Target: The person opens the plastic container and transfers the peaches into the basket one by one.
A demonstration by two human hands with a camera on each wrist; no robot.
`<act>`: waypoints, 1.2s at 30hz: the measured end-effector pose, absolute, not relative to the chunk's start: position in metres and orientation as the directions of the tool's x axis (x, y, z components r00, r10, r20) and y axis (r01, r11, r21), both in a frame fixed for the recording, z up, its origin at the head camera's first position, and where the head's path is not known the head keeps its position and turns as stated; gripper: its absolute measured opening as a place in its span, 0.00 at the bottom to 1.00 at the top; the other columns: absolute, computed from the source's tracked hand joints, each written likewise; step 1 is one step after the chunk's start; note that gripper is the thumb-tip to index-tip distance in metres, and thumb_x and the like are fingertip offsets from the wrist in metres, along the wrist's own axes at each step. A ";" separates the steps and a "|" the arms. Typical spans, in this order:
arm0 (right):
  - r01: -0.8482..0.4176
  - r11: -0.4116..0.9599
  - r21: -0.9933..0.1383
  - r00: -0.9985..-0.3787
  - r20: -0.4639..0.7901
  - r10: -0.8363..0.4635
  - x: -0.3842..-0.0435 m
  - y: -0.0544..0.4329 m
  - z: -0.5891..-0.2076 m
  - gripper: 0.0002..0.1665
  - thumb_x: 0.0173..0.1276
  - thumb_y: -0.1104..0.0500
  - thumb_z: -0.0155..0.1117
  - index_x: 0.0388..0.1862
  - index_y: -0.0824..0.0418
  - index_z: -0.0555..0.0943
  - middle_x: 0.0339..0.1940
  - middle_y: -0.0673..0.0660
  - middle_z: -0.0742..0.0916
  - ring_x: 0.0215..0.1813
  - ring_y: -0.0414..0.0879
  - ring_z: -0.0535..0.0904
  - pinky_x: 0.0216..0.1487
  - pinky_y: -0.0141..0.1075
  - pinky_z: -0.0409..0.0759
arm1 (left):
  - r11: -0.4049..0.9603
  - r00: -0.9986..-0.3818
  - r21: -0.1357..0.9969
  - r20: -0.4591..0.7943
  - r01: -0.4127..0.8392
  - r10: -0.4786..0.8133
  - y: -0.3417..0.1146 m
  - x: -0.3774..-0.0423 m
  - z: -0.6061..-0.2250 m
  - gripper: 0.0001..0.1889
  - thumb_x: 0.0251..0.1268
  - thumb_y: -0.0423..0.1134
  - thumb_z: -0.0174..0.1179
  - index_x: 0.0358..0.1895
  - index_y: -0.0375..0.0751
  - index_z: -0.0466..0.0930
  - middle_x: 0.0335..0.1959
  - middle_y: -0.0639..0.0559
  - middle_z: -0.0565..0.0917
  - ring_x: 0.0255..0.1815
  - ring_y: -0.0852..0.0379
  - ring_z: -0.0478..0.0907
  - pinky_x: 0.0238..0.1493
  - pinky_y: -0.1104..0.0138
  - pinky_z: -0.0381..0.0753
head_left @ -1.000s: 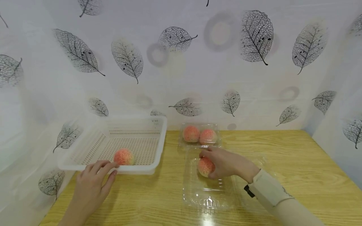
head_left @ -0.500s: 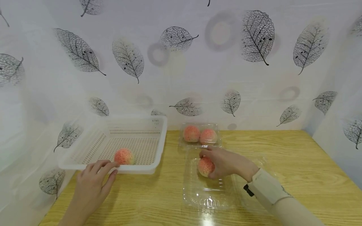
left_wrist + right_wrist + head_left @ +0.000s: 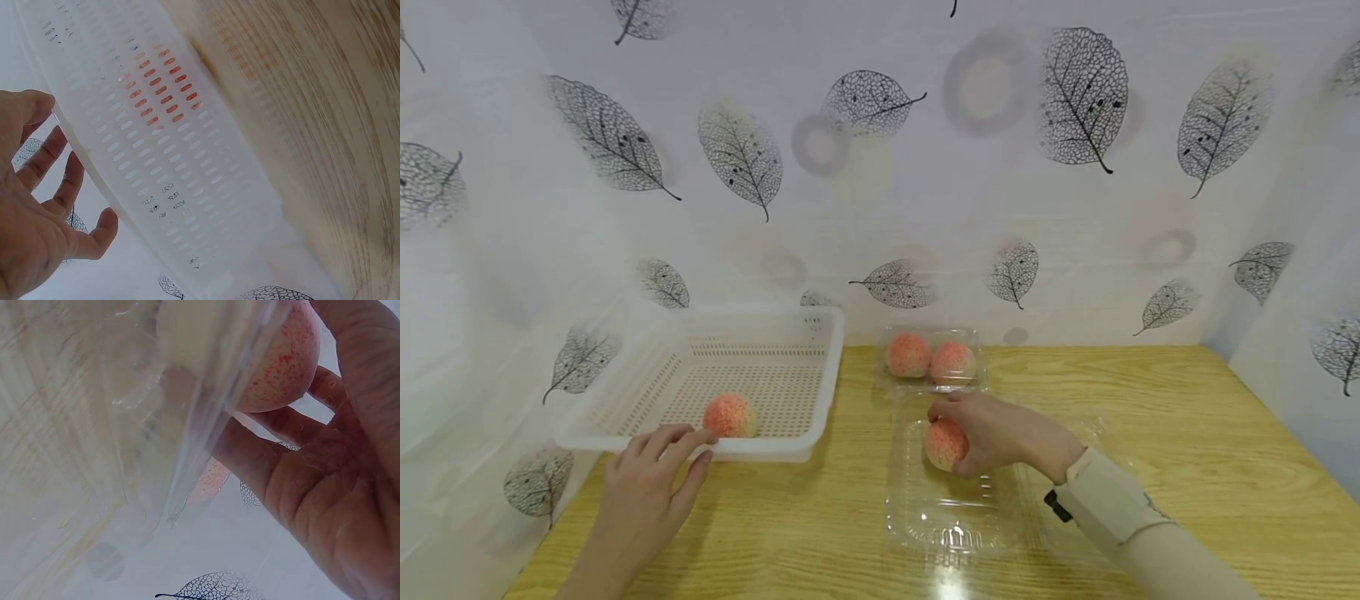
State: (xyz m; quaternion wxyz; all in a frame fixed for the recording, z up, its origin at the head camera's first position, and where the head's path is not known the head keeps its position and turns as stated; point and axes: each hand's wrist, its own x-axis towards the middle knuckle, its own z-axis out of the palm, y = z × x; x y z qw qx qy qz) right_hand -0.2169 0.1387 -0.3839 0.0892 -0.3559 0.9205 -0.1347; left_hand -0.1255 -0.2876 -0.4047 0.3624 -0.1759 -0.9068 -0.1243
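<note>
My right hand (image 3: 996, 433) grips a pink-speckled peach (image 3: 946, 444) from its right side, fingers behind it and thumb in front. This peach sits low in the clear plastic clamshell box (image 3: 917, 517), whose lid lies folded out to the right. In the right wrist view the box's wall crosses in front of the peach (image 3: 290, 365). On the left, the relaxed fingers of my left hand (image 3: 647, 492) rest on the near rim of a white slotted basket (image 3: 760, 450). Another peach (image 3: 728, 416) lies inside the basket near that rim, showing through its slots in the left wrist view.
Behind the clamshell stands a second clear box (image 3: 981, 382) holding two peaches (image 3: 908, 356). Everything stands on a wood-grain table (image 3: 1165, 450). A leaf-printed white curtain (image 3: 910, 183) rises along the table's back edge and at both sides.
</note>
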 end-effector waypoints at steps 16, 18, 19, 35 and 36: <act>-0.631 0.702 -0.331 -0.726 -0.066 -0.685 -0.219 0.138 -0.384 0.33 0.45 0.59 0.77 0.54 0.55 0.79 0.51 0.50 0.83 0.42 0.41 0.76 0.42 0.34 0.77 | 0.909 -0.670 0.053 0.695 0.412 0.263 -0.287 -0.124 -0.402 0.14 0.57 0.35 0.71 0.48 0.49 0.87 0.44 0.48 0.85 0.42 0.37 0.81 0.32 0.38 0.78; -0.631 0.703 -0.329 -0.727 -0.066 -0.683 -0.219 0.137 -0.384 0.33 0.45 0.59 0.76 0.54 0.55 0.79 0.51 0.50 0.83 0.42 0.41 0.76 0.42 0.34 0.78 | 0.911 -0.674 0.052 0.690 0.409 0.263 -0.287 -0.124 -0.401 0.16 0.54 0.34 0.72 0.48 0.49 0.87 0.44 0.48 0.85 0.43 0.37 0.81 0.32 0.38 0.78; -0.631 0.704 -0.327 -0.728 -0.065 -0.683 -0.219 0.137 -0.384 0.33 0.45 0.59 0.76 0.54 0.55 0.79 0.51 0.50 0.83 0.42 0.41 0.76 0.42 0.34 0.78 | 0.912 -0.676 0.052 0.689 0.408 0.263 -0.287 -0.124 -0.401 0.16 0.53 0.34 0.73 0.47 0.49 0.87 0.44 0.47 0.85 0.43 0.37 0.81 0.32 0.38 0.78; -0.629 0.706 -0.325 -0.733 -0.056 -0.678 -0.218 0.140 -0.381 0.34 0.46 0.58 0.76 0.56 0.56 0.79 0.55 0.52 0.82 0.44 0.42 0.77 0.45 0.37 0.79 | 0.913 -0.682 0.059 0.685 0.404 0.257 -0.286 -0.124 -0.400 0.17 0.51 0.35 0.74 0.46 0.49 0.87 0.43 0.47 0.85 0.41 0.37 0.82 0.31 0.38 0.79; -0.627 0.707 -0.326 -0.734 -0.057 -0.677 -0.218 0.139 -0.380 0.34 0.46 0.58 0.76 0.56 0.56 0.79 0.55 0.52 0.82 0.44 0.42 0.77 0.46 0.38 0.80 | 0.913 -0.682 0.060 0.685 0.404 0.257 -0.286 -0.124 -0.400 0.16 0.51 0.35 0.74 0.46 0.49 0.87 0.43 0.47 0.85 0.41 0.37 0.82 0.31 0.38 0.79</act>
